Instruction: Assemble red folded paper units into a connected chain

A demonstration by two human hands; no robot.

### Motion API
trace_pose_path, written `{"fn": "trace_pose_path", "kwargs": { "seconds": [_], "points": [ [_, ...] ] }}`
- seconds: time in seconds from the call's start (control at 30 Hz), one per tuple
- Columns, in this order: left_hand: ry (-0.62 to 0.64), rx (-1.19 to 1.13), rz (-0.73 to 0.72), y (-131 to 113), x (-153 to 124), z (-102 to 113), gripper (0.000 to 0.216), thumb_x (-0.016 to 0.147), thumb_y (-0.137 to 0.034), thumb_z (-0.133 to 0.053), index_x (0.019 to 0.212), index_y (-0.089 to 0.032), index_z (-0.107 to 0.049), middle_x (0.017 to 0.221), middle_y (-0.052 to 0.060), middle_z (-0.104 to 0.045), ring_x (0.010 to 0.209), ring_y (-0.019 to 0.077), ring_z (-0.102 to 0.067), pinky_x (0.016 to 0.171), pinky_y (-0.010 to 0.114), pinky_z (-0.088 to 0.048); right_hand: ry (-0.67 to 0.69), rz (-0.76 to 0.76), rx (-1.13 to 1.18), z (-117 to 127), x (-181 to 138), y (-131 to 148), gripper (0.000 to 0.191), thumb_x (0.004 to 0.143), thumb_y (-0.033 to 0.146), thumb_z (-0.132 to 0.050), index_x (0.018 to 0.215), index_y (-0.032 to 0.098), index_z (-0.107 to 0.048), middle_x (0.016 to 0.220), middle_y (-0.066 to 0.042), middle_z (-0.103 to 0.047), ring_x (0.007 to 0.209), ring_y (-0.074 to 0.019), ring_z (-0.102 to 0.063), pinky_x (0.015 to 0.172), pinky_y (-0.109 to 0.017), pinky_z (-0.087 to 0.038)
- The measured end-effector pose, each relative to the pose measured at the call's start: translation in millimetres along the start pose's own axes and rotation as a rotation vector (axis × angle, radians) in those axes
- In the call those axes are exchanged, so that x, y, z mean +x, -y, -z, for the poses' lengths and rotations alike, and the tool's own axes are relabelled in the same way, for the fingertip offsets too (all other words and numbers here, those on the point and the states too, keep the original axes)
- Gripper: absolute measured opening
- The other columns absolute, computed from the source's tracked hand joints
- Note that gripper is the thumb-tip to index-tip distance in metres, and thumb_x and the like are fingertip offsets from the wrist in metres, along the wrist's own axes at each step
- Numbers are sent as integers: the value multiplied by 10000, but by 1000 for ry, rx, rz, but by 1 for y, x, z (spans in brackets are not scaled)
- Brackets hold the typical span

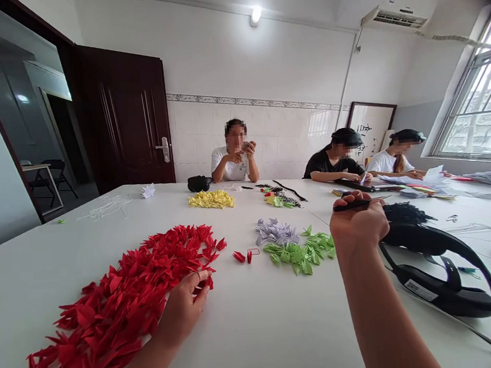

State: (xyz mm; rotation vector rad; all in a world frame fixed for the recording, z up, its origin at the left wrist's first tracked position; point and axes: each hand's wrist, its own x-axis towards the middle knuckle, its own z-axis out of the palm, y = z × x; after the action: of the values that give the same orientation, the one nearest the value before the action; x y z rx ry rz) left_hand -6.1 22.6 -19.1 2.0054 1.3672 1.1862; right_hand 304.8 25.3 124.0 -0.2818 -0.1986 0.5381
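My left hand (181, 310) lies at the right edge of a large heap of red folded-paper cranes (122, 298) on a white table (259, 343). Its fingers are relaxed and slightly curled, touching the paper without gripping it. A few small red paper pieces (243, 256) sit just beyond my fingertips.

My right hand (358, 225) is raised above the table, clenched around a thin black rod (350, 205); its exact kind is hard to tell. Just beside this hand lie black over-ear headphones (440, 270) and a fuzzy black tuft (405, 213).

Between my hands are a lavender paper pile (275, 233) and a green paper pile (298, 254). Farther along the table is a yellow paper pile (210, 199). Three people sit across the room: one (231, 156) handles something small at chest height, and two others (335, 159) (398, 156) bend over papers near a barred window (473, 104).
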Motion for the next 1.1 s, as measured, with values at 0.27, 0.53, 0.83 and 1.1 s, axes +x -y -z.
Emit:
{"fn": "trace_pose_path", "kwargs": {
  "seconds": [0.27, 0.53, 0.83, 1.1],
  "points": [
    [43, 2, -35, -2, -1, 1, 234, 779, -317, -468, 897, -195, -628, 910, 51, -666, 847, 168, -622, 762, 279, -508, 106, -72, -62, -4, -12, -11, 291, 920, 242, -233, 726, 170, -437, 618, 53, -420, 426, -34, -398, 367, -147, -314],
    [5, -5, -52, -7, -1, 2, 192, 773, -311, -475, 827, -208, -627, 862, 41, -662, 818, 162, -616, 722, 271, -514, 466, -400, -391, 0, -83, -68, 281, 753, 423, -541, 879, 174, -570, 624, 49, -489, 413, -27, -340, 340, -147, -207],
    [-7, -26, -67, -10, -2, 2, 180, 779, -292, -463, 820, -201, -613, 833, 49, -644, 754, 157, -617, 640, 261, -526, 707, -503, -595, 15, -122, -88, 381, 731, 491, -541, 887, 147, -590, 626, 29, -517, 425, -37, -300, 369, -178, -214],
    [24, -20, -76, -8, -2, 1, 196, 789, -304, -448, 844, -206, -609, 857, 52, -637, 786, 167, -612, 643, 266, -527, 689, -511, -582, 14, -119, -85, 379, 725, 495, -551, 906, 165, -597, 625, 35, -522, 431, -41, -310, 364, -176, -203]
  ]
}}
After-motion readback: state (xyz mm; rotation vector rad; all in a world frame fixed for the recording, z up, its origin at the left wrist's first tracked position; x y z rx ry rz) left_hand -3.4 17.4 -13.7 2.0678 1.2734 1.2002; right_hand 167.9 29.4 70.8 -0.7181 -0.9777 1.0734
